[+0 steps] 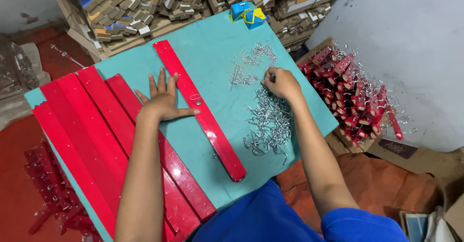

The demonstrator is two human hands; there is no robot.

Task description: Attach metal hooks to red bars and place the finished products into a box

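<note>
A long red strip (pixel 203 114) lies diagonally on the teal table (pixel 212 49). My left hand (pixel 163 98) rests flat beside it, fingers spread, thumb touching the strip's edge. A small metal hook (pixel 195 97) sits on the strip near my thumb. My right hand (pixel 281 83) is closed, pinching at the top of a pile of silver metal hooks (pixel 268 121). More loose hooks (pixel 251 63) are scattered further back.
Several more red strips (pixel 92 135) are stacked at the table's left. A cardboard box of finished red pieces with hooks (pixel 355 97) stands to the right. Stacked small cartons (pixel 159 0) fill the back. A blue and yellow box (pixel 247 14) sits at the far edge.
</note>
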